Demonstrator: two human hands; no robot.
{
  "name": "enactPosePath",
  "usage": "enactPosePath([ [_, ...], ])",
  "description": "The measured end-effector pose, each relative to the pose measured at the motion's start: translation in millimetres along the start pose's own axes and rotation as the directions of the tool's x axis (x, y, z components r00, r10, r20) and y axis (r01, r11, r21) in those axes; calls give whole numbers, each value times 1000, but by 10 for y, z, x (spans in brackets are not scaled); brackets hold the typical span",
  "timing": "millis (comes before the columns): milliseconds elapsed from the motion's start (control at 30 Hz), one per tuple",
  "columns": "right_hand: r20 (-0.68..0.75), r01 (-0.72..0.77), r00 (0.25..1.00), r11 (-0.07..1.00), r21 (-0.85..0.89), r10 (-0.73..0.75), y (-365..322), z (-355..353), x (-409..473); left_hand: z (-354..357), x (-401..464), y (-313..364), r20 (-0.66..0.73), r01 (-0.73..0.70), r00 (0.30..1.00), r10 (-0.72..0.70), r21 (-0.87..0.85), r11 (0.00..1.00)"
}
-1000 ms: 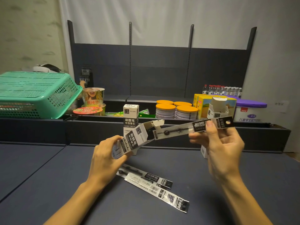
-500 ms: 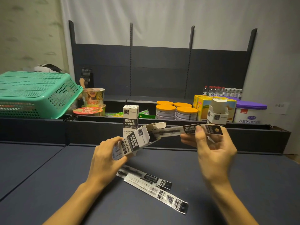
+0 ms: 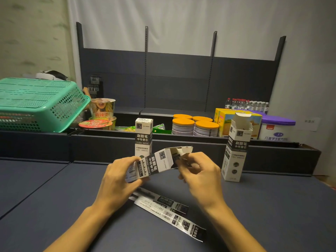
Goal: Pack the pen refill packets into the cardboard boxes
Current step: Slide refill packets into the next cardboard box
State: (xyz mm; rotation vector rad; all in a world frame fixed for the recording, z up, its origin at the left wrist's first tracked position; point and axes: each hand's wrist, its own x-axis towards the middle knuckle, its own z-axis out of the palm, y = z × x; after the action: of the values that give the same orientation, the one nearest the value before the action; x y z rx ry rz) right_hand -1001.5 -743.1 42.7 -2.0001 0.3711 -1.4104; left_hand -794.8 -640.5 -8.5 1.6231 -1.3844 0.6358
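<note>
L hand point(image 3: 116, 180): I see it gripping the refill box point(image 3: 151, 164), tilted, above surface point(image 3: 54, 197).
R hand point(image 3: 198, 171): grip pinching packet end point(image 3: 176, 158) at box mouth.
Handling: I'd say light, flimsy; hold box mid-body.

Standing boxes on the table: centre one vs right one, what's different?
The centre box has its top flaps closed; the right box has its top open, flap standing up. The centre box stands partly behind the box held in the left hand; the right box stands clear, beside the right hand. The centre box faces the camera squarely; the right box is turned, showing two sides. Both are upright and carry the same black-and-white print.
</note>
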Motion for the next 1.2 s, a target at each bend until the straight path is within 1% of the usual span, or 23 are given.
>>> enactPosePath([
  [100, -8, 10, 1000, 996, -92, -11, 10, -27, 5, -8, 4, -2, 7, -1, 1000, 1, 1, 1000],
  [167, -24, 22, 999, 997, -78, -24, 6, -53, -9, -3, 0, 5, 14, 1, 1000, -1, 3, 1000],
  [267, -23, -12, 1000, 1000, -25, 11, -12, -64, -28, -4, -6, 7, 12, -14, 1000, 14, 7, 1000],
  [400, -14, -35, 999, 999, -27, 35, -34, -22, -49, -1, -15, -26, 30, -29, 999, 28, 15, 999],
  [467, -3, -32, 999, 997, -67, 32, -1, -3, -48, 10, -21, -32, 47, -44, 998, 43, 29, 999],
  [567, 1, 25, 1000, 989, -146, -25, 45, 7, -37, 20, -23, -48, 41, -43, 998, 42, 42, 998],
  [733, -50, 118, 991, 982, -145, -126, 30, -21, -34, 22, -6, -55, 16, -28, 999, 27, 26, 999],
  [800, -47, 107, 992, 985, -133, -114, 45, -27, -39, 21, -5, -60, 8, -26, 1000, 25, 27, 999],
  [933, -1, 37, 999, 998, -45, -37, 36, -10, -40, 16, -7, -51, 16, -36, 999, 36, 17, 999],
  [1033, 32, 20, 999, 997, -71, -18, 46, 3, -47, 23, -16, -36, 27, -42, 999, 41, 35, 999],
  [1100, 34, 43, 999, 994, -105, -40, 64, 5, -54, 24, -17, -41, 34, -38, 999, 37, 35, 999],
  [1200, -29, 116, 992, 985, -127, -120, 58, 4, -47, 24, -13, -56, 36, -30, 999, 29, 27, 999],
])
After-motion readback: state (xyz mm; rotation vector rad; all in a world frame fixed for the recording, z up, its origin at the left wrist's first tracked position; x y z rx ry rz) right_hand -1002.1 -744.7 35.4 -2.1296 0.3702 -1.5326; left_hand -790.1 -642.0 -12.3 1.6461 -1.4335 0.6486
